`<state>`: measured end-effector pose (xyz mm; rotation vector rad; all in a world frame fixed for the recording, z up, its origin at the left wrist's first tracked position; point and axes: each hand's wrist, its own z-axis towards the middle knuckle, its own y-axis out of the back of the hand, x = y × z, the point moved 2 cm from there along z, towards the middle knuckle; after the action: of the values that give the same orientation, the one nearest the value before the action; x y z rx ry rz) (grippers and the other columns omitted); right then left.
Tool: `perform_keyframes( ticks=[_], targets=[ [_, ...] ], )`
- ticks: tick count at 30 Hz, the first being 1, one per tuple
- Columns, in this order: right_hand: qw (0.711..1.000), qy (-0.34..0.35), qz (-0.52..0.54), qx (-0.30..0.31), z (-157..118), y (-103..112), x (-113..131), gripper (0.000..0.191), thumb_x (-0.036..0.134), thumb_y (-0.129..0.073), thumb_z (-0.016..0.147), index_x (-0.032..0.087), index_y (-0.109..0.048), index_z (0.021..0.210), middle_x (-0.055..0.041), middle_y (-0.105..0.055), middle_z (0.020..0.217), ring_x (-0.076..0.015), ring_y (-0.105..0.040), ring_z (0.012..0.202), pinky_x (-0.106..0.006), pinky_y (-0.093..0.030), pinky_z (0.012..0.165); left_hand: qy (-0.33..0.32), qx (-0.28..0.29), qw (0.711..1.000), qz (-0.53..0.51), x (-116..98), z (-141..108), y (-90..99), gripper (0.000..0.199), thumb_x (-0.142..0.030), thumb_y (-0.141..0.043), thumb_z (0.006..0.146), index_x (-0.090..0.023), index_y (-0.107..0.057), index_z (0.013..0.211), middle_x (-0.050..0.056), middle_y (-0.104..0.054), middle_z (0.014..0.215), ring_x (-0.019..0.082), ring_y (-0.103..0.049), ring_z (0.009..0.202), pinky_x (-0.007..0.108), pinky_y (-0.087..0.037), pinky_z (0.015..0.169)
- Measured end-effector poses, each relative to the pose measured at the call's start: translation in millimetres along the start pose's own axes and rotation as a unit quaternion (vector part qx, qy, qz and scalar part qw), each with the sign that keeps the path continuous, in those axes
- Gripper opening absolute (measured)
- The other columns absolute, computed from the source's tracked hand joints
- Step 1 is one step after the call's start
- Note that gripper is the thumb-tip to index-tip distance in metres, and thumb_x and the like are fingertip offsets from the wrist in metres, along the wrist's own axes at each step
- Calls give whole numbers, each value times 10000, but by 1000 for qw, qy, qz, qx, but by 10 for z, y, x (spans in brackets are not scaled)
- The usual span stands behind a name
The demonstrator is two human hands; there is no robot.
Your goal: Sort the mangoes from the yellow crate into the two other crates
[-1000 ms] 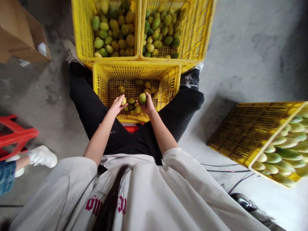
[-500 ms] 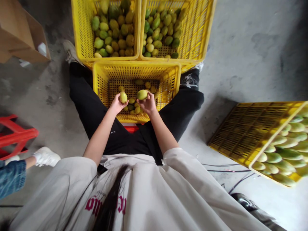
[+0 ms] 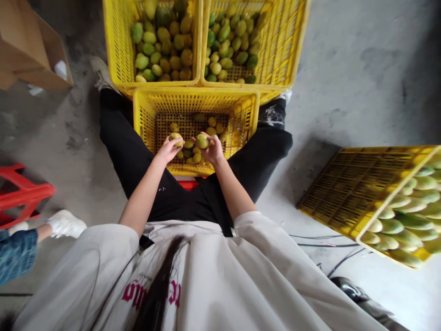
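Observation:
My left hand [image 3: 168, 148] is closed around an oval yellow-green fruit [image 3: 176, 139], which looks like a small mango. In my right hand [image 3: 212, 148] is another fruit [image 3: 202, 141] of the same kind, its near end facing up between thumb and fingers. Both hands are held over the low yellow crate [image 3: 195, 93] between my legs, close together but apart. Several yellowish fruits [image 3: 197, 157] lie loose on its slatted bottom, partly hidden by my hands.
Beyond stand two yellow crates [image 3: 154, 84] [image 3: 289, 50] of green and yellow fruits. At right, a tilted yellow crate [image 3: 351, 184] holds long green fruits [image 3: 409, 220]. A cardboard box [image 3: 31, 50], a red stool [image 3: 25, 193] and another person's shoe [image 3: 67, 224] are at left. Cables [image 3: 324, 244] cross the floor.
Both fruits have been turned in my hands. My left fingers now cover more of the left fruit, and the right fruit shows more end-on. The crates stay where they were.

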<state>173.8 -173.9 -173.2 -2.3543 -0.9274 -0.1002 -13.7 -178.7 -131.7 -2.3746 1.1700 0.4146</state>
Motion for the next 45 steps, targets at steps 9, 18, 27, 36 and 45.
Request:
perform_keyframes(
  ticks=[9,18,27,36,45],
  targets=[
    [996,-26,-2,-91,158,56,-64,159,310,-818,1101,305,-682,1019,26,-771,859,-214,-868,962,-326,-805,859,39,60,997,-2,-13,3,21,74,-201,-759,1068,-248,-742,1123,-17,-751,862,145,-748,706,227,-545,633],
    [990,8,31,-140,269,172,-38,330,447,-487,1284,275,-705,1105,-8,-797,883,-183,-816,780,-270,-745,676,45,-48,998,-15,-45,12,-36,525,-743,-889,1086,-236,-754,1073,-9,-724,795,124,-689,603,208,-478,545],
    [997,8,-27,-76,209,97,-26,307,544,-781,1169,295,-718,1002,10,-786,886,-159,-795,774,-204,-652,593,19,-70,997,16,-49,-93,-65,471,-623,-999,1041,-204,-798,1117,-26,-677,769,125,-724,704,204,-567,663],
    [998,22,-65,0,186,92,2,313,531,-918,1027,297,-716,1073,-10,-822,914,-252,-892,1061,-244,-650,646,57,-77,995,15,-46,-23,-34,523,-586,-577,1294,-194,-744,990,19,-706,730,111,-642,529,187,-309,468],
    [1000,26,-10,13,69,48,-5,430,312,-814,948,340,-785,1376,35,-810,902,-261,-903,1083,-451,-799,986,6,-83,997,-3,-15,38,17,294,-228,-967,1049,-204,-714,903,-24,-735,786,87,-694,652,153,-488,609]
  ],
)
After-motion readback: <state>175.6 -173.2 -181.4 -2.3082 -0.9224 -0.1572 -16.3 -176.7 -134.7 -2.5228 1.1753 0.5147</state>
